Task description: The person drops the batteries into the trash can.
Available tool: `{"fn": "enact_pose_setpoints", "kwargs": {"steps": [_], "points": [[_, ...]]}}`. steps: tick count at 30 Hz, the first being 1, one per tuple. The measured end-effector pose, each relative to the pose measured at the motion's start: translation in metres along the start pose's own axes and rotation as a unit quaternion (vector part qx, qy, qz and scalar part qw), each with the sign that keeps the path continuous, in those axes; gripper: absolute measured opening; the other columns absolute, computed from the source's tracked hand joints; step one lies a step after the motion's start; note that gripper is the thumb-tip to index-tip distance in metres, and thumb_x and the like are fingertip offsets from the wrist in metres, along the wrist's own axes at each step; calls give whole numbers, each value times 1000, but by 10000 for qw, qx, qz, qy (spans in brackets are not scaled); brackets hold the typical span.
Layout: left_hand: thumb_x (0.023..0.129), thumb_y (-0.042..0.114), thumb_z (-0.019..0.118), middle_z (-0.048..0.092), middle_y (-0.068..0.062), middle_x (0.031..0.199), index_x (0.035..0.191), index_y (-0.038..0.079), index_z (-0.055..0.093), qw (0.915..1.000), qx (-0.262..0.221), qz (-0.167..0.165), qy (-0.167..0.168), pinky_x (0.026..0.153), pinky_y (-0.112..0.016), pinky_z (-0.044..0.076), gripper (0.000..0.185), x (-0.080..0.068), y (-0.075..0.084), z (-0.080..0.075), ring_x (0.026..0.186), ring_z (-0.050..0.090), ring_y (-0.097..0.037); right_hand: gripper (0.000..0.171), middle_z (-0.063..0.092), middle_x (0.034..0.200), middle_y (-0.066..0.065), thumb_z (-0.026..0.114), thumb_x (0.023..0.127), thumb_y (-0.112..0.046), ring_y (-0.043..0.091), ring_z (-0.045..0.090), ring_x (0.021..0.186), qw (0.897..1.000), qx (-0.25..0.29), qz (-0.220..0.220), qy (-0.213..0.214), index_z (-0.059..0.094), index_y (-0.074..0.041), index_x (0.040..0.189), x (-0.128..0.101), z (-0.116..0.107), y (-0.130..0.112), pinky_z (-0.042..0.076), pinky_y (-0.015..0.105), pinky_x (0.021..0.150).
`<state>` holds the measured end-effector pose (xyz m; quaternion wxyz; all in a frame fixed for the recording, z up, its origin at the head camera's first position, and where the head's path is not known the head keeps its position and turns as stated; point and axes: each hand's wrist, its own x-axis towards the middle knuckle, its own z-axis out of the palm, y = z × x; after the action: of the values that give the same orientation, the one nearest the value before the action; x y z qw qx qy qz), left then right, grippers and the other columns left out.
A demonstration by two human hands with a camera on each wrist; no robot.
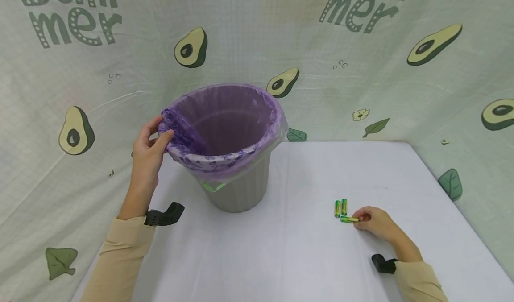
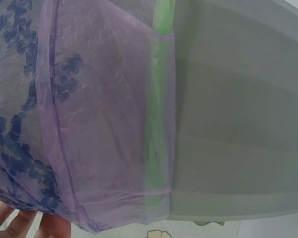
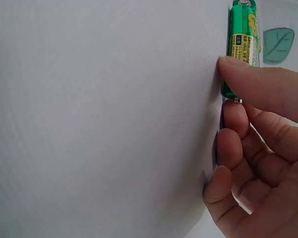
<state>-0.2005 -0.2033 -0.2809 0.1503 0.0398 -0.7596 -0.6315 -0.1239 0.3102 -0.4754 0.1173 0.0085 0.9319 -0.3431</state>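
The right hand (image 1: 375, 221) pinches a green battery (image 1: 349, 220) by its near end, thumb and fingers curled on it as it lies on the white table (image 1: 305, 257); two more batteries (image 1: 340, 207) lie just beside it. The left hand (image 1: 148, 152) grips the rim of the grey bin (image 1: 237, 190), thumb over its purple liner (image 1: 225, 123). A good lift likely needs a firmer hold nearer the battery's middle, with the bin kept steady
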Motion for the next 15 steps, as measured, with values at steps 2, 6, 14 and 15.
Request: {"fn": "enact_pose_setpoints", "kwargs": {"steps": [2,6,14,15], "points": [[90,23,59,45,7,121,141,15,41,10000,-6,-13,10,68,-10,44,54,0,0,0,90,51,-1,21,54,79,3,71,76,-10,12,44,70,10000,-34,39,-1,64,1,93,1,0,0,37,22,61],[91,23,58,44,7,121,141,15,41,10000,-17,-12,-4,68,-10,44,54,0,0,0,90,51,-1,21,55,79,3,71,77,-12,12,45,71,9999,-92,113,-32,65,0,92,1,-1,0,36,23,61],[91,23,59,44,7,121,141,14,40,10000,-59,11,-30,68,-10,44,54,0,0,0,90,51,-1,25,56,80,3,71,80,-19,14,45,72,9996,-108,261,-67,65,0,95,0,-3,-4,36,24,61],[91,23,59,44,7,121,141,14,41,10000,-51,15,-26,68,-10,44,54,0,0,0,90,51,-2,25,56,80,3,71,80,-20,14,46,73,9996,-108,268,-62,66,0,95,0,-3,-4,36,24,61]]}}
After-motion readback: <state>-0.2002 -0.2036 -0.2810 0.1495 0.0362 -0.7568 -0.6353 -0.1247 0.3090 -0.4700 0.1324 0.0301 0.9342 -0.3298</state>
